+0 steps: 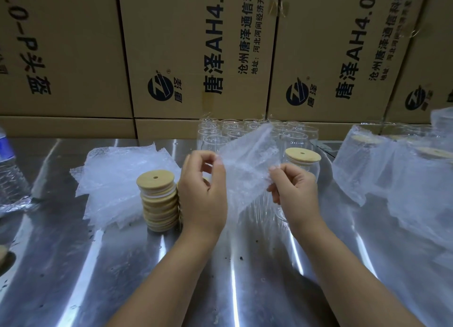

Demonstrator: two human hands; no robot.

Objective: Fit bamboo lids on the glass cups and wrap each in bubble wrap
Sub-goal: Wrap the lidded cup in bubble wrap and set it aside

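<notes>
Left hand (203, 189) and right hand (294, 192), fingers curled, each pinch an edge of a clear bubble wrap sheet (245, 160). They hold it just in front of a glass cup (314, 171) standing on the table (147, 277), its bamboo lid (303, 154) fitted. The sheet looks thin and limp, possibly a pouch. If dragged carelessly, it could knock the cup over.

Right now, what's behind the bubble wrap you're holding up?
Behind the clear bubble wrap sheet stand empty clear glass cups; one with a round bamboo lid shows past its right edge. Cups the sheet covers are too blurred to count.
</notes>
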